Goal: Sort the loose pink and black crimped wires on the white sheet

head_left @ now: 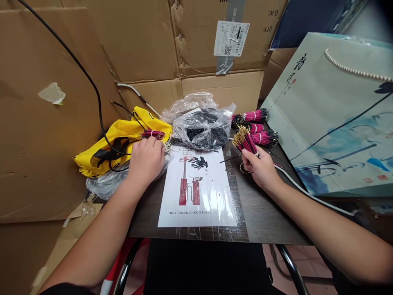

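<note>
While my right hand (pixel 260 169) pinches the wire bundle (pixel 247 143) above the right side of the table (pixel 270 217), I judge a snug, light grip best, so the strands sit level and no tip bends. My left hand (pixel 147 159) rests beside some pale bands (pixel 168 147); its fingertips are hidden, so I cannot tell whether they pinch anything. The bundle looks deep pink, its gold ends fanned unevenly up and leftward.
</note>
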`<action>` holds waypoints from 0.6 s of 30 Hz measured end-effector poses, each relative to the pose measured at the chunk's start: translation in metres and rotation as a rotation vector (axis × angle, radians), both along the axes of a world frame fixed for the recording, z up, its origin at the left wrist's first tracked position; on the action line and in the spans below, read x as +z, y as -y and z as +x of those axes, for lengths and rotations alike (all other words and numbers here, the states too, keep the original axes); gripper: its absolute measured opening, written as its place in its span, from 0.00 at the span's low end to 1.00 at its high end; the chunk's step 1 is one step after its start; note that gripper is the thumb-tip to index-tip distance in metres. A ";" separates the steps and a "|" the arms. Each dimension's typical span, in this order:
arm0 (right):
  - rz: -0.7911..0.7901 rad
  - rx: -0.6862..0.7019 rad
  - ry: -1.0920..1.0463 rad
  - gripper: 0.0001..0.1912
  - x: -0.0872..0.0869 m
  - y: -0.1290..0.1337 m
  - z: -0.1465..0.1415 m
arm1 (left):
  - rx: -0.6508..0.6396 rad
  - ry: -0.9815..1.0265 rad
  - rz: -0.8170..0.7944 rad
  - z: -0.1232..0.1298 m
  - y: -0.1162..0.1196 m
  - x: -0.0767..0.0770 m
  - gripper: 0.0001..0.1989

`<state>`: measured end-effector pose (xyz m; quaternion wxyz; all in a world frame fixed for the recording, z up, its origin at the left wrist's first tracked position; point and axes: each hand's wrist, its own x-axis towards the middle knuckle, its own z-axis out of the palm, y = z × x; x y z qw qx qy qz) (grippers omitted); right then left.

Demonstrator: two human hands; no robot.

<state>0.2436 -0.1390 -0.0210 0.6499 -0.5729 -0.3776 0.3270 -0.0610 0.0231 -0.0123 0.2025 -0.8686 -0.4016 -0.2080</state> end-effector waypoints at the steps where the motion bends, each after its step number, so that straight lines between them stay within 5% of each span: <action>1: -0.001 -0.003 0.000 0.15 0.000 0.000 0.000 | -0.008 0.002 -0.021 -0.002 0.002 0.000 0.11; 5: -0.003 -0.019 0.000 0.15 0.001 -0.001 0.000 | -0.255 0.190 -0.053 -0.017 0.055 -0.010 0.08; 9: -0.021 -0.031 0.002 0.14 0.002 -0.001 -0.002 | -0.639 0.504 -0.225 -0.046 0.147 -0.058 0.11; 12: -0.038 -0.038 0.008 0.15 0.002 -0.001 -0.004 | -0.590 0.497 -0.292 -0.071 0.199 -0.113 0.10; 16: -0.044 -0.043 0.015 0.15 0.002 0.000 -0.005 | -0.380 0.491 -0.539 -0.104 0.226 -0.185 0.09; 18: -0.043 -0.046 0.019 0.15 0.002 0.000 -0.005 | 0.000 0.494 -0.640 -0.117 0.229 -0.216 0.09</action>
